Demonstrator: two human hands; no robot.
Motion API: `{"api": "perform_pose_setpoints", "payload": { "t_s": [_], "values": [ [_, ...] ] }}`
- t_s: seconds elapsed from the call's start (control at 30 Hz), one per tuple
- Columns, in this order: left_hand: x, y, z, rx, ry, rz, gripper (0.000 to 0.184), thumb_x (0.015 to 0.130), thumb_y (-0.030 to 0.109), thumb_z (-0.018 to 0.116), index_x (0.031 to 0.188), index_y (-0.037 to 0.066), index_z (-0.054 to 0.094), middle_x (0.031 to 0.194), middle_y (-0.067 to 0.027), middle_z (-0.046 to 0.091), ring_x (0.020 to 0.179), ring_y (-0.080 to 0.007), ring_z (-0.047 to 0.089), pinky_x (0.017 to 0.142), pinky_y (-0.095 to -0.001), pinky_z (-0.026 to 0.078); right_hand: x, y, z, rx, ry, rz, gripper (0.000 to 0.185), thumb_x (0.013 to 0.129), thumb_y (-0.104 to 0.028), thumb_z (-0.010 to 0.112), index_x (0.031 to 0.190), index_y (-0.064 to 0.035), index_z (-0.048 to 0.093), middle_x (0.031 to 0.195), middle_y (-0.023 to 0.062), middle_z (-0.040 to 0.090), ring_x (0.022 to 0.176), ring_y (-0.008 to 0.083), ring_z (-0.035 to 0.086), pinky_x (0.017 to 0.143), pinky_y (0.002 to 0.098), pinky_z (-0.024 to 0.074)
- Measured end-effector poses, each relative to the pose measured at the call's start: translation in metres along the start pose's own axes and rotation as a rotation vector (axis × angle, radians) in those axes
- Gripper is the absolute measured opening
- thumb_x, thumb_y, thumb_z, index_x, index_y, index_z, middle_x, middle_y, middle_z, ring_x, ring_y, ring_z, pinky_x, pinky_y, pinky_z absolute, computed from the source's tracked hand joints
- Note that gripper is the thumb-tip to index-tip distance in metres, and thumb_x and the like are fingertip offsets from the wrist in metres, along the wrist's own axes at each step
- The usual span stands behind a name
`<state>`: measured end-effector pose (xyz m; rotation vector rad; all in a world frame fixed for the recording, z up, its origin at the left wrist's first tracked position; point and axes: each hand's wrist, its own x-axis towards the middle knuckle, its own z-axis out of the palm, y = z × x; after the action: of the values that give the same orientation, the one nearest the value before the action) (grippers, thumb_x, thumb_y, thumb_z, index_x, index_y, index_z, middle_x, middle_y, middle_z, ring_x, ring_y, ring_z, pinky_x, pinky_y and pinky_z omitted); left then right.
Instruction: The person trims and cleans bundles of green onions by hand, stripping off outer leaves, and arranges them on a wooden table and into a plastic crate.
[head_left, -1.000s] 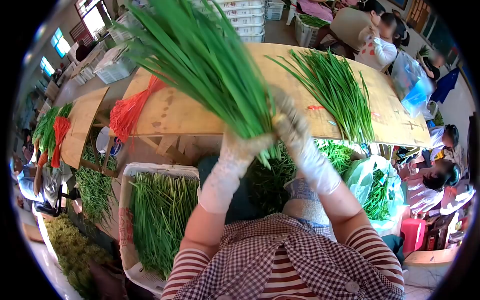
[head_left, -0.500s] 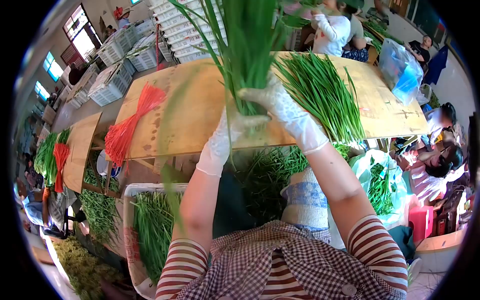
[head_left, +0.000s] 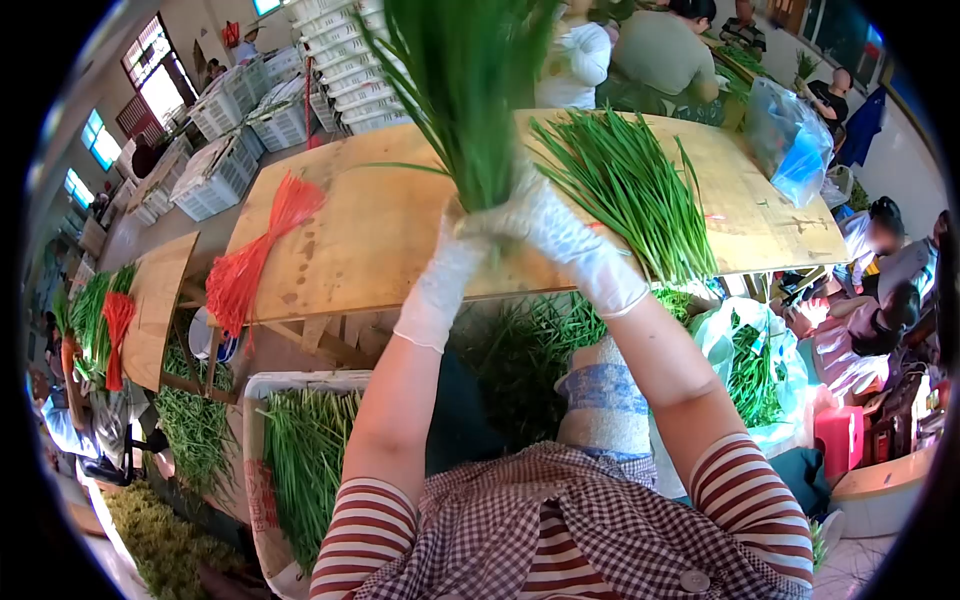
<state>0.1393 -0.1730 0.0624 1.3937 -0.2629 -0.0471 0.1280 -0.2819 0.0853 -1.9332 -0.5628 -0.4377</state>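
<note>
Upright above the wooden table (head_left: 390,230), a bunch of garlic chives (head_left: 475,110) is blurred by motion, its leaf tips out of the top of the view. My left hand (head_left: 462,232), in a white glove, closes round the lower stems. From the other side my right hand (head_left: 532,215), gloved too, grips the same stems; the two hands touch. A pile of chives (head_left: 630,190) lies on the table to the right of my hands. On the left part of the table rests a bundle of red ties (head_left: 262,255).
Below the table's front edge stands a white crate (head_left: 255,400) of chives, left of my lap. A plastic bag (head_left: 785,340) of greens is at the right. White crates (head_left: 215,175) stack at back left. A clear bag (head_left: 790,140) sits on the far right corner; people work beyond.
The hands have drawn closer together on the stems, and the bunch has shifted slightly left. A stray blurred leaf that hung at the left no longer shows there.
</note>
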Motion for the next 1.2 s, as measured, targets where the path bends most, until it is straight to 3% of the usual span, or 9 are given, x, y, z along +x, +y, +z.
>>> {"api": "perform_pose_setpoints", "payload": {
  "t_s": [0.17,0.23,0.3,0.5,0.67,0.7,0.83,0.97,1.2],
  "values": [
    [-0.018,0.004,0.028,-0.082,0.122,-0.122,0.051,0.070,0.007,0.077,0.117,0.000,0.056,0.109,-0.0093,0.063,0.100,-0.0204,0.061,0.084,-0.0324,0.051,-0.016,-0.013,0.001,0.020,0.110,0.182,0.115,0.060,-0.025,0.082,0.147,0.0026,0.012,0.123,0.0247,0.056,0.108,0.0321,0.059,0.093,0.0351,0.0469],
    [-0.043,0.005,0.037,-0.084,0.110,-0.204,0.052,0.071,0.006,0.077,0.117,0.000,0.055,0.111,-0.0095,0.062,0.102,-0.0203,0.060,0.086,-0.0325,0.051,-0.022,-0.051,-0.018,-0.120,-0.034,0.393,0.081,0.061,-0.016,0.078,0.131,0.0032,0.044,0.105,0.0238,0.064,0.098,0.0326,0.062,0.088,0.0352,0.0483],
    [-0.087,0.000,0.032,-0.082,-0.216,-0.218,0.058,0.077,0.009,0.072,0.127,-0.002,0.045,0.121,-0.0131,0.057,0.109,-0.0225,0.057,0.091,-0.0344,0.048,-0.029,-0.043,-0.032,-0.220,-0.135,0.389,0.087,0.060,-0.019,0.078,0.134,0.0039,0.040,0.103,0.0278,0.064,0.100,0.0355,0.063,0.086,0.0380,0.0491],
    [-0.153,-0.024,0.007,-0.291,-0.473,-0.305,0.071,0.081,0.003,0.064,0.143,-0.004,0.028,0.135,-0.0213,0.047,0.117,-0.0283,0.054,0.102,-0.0340,0.040,-0.065,-0.048,-0.118,0.121,0.071,0.561,0.033,0.064,-0.010,0.079,0.092,0.0007,0.065,0.075,0.0065,0.066,0.066,0.0150,0.060,0.065,0.0278,0.0496],
    [-0.180,-0.039,-0.020,-0.253,-0.283,-0.319,0.063,0.083,-0.002,0.060,0.141,0.000,0.036,0.137,-0.0207,0.046,0.119,-0.0282,0.052,0.102,-0.0331,0.040,-0.028,-0.054,-0.221,-0.193,0.349,0.419,0.043,0.065,-0.023,0.077,0.097,0.0018,0.065,0.081,0.0140,0.067,0.068,0.0227,0.064,0.066,0.0328,0.0531],
    [-0.185,-0.042,-0.024,-0.238,-0.264,-0.321,0.063,0.083,-0.002,0.060,0.141,0.000,0.036,0.137,-0.0206,0.046,0.119,-0.0279,0.053,0.102,-0.0328,0.040,-0.025,-0.060,-0.227,-0.150,0.334,0.403,0.035,0.067,-0.009,0.078,0.095,0.0038,0.062,0.077,0.0118,0.066,0.059,0.0184,0.062,0.056,0.0303,0.0534],
    [-0.208,-0.053,-0.041,-0.193,-0.186,-0.354,0.062,0.083,0.000,0.061,0.141,0.000,0.037,0.136,-0.0200,0.047,0.117,-0.0266,0.054,0.100,-0.0326,0.041,-0.024,0.045,-0.254,-0.573,0.151,0.489,0.063,0.062,-0.011,0.079,0.118,0.0044,0.054,0.089,0.0142,0.068,0.075,0.0235,0.065,0.069,0.0361,0.0542],
    [-0.241,-0.063,-0.062,-0.150,-0.106,-0.422,0.062,0.083,0.001,0.062,0.140,0.000,0.038,0.134,-0.0205,0.048,0.117,-0.0270,0.053,0.101,-0.0344,0.041,-0.065,0.101,-0.199,-0.935,-0.028,0.796,0.073,0.068,-0.043,0.074,0.120,0.0046,0.055,0.117,0.0236,0.061,0.111,0.0369,0.058,0.097,0.0386,0.0454],
    [-0.339,-0.053,-0.104,-0.189,0.181,-0.343,0.065,0.082,0.009,0.070,0.138,0.002,0.038,0.131,-0.0165,0.050,0.119,-0.0238,0.050,0.100,-0.0370,0.044,-0.077,0.136,-0.228,-0.498,-0.105,0.599,0.045,0.082,-0.028,0.067,0.117,0.0005,0.061,0.103,0.0144,0.068,0.088,0.0212,0.064,0.080,0.0349,0.0494]
  ]
}}
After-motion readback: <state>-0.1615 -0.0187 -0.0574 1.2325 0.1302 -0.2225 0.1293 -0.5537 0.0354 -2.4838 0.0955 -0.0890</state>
